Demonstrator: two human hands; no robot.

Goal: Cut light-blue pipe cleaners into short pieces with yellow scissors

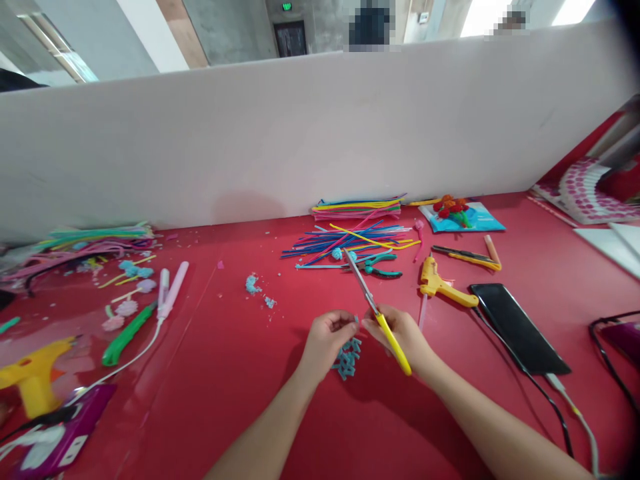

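White partition [300,147] behind a red table [225,413]; far beyond, a green sign [287,7], lettering illegible. At right: black phone [517,327], yellow glue gun [443,287]. Near centre, the right hand [407,330] grips yellow-handled scissors [394,342]; over blue cuttings [347,361], the left hand [327,337] pinches a small bluish piece [357,320].

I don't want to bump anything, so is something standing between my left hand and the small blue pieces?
Nothing visible: the small blue pieces lie close by your left hand. The scissors in your right hand are off to the side, blades pointing away.
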